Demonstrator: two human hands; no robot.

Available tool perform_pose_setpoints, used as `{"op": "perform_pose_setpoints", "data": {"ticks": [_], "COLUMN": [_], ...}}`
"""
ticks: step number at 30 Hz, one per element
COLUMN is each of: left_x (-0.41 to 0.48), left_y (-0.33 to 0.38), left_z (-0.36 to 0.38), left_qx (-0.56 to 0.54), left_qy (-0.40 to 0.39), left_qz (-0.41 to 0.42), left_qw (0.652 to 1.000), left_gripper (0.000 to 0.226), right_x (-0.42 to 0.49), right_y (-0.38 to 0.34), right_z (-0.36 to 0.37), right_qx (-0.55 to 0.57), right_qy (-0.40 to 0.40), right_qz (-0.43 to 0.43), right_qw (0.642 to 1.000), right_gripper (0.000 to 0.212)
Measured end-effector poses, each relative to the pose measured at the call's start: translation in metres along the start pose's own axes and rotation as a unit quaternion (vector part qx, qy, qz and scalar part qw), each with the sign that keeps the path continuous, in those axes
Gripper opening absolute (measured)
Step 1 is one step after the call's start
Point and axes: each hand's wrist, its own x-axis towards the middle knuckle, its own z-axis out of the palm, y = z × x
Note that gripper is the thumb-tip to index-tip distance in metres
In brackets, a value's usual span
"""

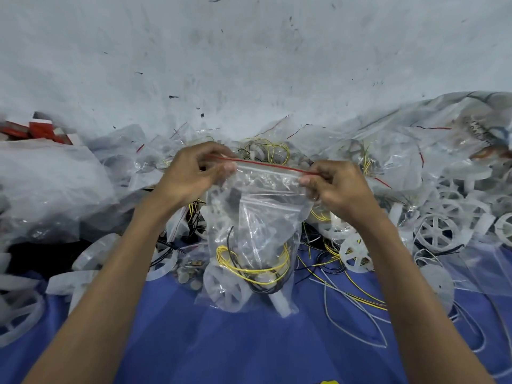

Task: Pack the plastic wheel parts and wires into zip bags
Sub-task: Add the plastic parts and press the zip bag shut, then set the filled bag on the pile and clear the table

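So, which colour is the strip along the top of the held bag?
Red strip, seen in the head view.

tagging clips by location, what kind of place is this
Probably a small kit-packing workstation, perhaps a workshop or home setup. Heaps of loose plastic wheels and filled clear bags lie on a blue cloth against a scuffed white wall, and both hands hold a zip bag.

Both hands pinch the red-striped top of a zip bag (253, 234), left hand (191, 173) at 10 o'clock, right hand (336, 184) at 2. Inside: a wheel (225, 286) and yellow wires (249, 266). Loose wheels (437, 231) lie at 3 o'clock.
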Motion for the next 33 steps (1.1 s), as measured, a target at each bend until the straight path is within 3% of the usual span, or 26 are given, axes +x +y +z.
{"op": "perform_pose_setpoints", "data": {"ticks": [4,5,7,8,9,10,12,14,17,19,21,24,28,31,33], "left_x": [-0.004,-0.006,-0.009,-0.01,-0.012,-0.012,-0.015,-0.016,-0.019,-0.02,-0.02,-0.013,-0.002,0.006,0.01], "left_y": [-0.01,-0.014,-0.026,-0.031,-0.034,-0.038,-0.045,-0.05,-0.046,-0.043,-0.041,-0.043,-0.042,-0.044,-0.057], "left_z": [0.009,0.014,0.027,0.036,0.045,0.053,0.065,0.072,0.079,0.077,0.069,0.049,0.001,-0.042,-0.068], "left_qx": [-0.019,-0.022,-0.037,-0.052,-0.083,-0.115,-0.181,-0.221,-0.295,-0.343,-0.382,-0.339,-0.183,-0.071,0.108], "left_qy": [-0.169,-0.213,-0.269,-0.256,-0.216,-0.165,-0.085,-0.044,0.001,-0.043,-0.097,-0.134,-0.122,-0.022,0.082], "left_qz": [-0.112,-0.14,-0.136,-0.116,-0.109,-0.119,-0.16,-0.198,-0.274,-0.278,-0.27,-0.242,-0.21,-0.191,-0.17], "left_qw": [0.979,0.967,0.953,0.958,0.967,0.972,0.967,0.954,0.915,0.896,0.879,0.899,0.953,0.979,0.976], "left_gripper": [0.082,0.085,0.051,0.027,0.013,0.011,0.014,0.018,0.032,0.035,0.056,0.053,0.051,0.026,0.02], "right_x": [0.003,0.003,0.001,-0.004,-0.012,-0.022,-0.049,-0.068,-0.06,-0.048,-0.039,-0.027,0.017,0.068,0.096], "right_y": [0.002,0.002,0.0,-0.002,-0.003,-0.003,-0.009,-0.012,-0.009,-0.007,-0.004,0.007,0.028,0.046,0.066], "right_z": [0.007,0.011,0.023,0.03,0.038,0.048,0.065,0.078,0.074,0.065,0.062,0.055,0.016,-0.033,-0.065], "right_qx": [-0.04,-0.018,0.052,0.064,0.068,0.075,0.074,0.044,0.068,0.083,0.083,0.085,0.17,0.022,-0.093], "right_qy": [0.115,0.135,0.136,0.123,0.101,0.071,-0.011,-0.091,-0.107,-0.105,-0.098,-0.062,0.095,0.263,0.331], "right_qz": [-0.002,0.012,0.058,0.082,0.101,0.105,0.083,0.074,0.105,0.104,0.081,0.062,0.143,0.117,0.149], "right_qw": [0.993,0.991,0.988,0.987,0.988,0.989,0.994,0.992,0.986,0.986,0.988,0.993,0.97,0.957,0.927], "right_gripper": [0.021,0.017,0.008,0.021,0.048,0.072,0.1,0.108,0.103,0.098,0.094,0.088,0.067,0.061,0.066]}}
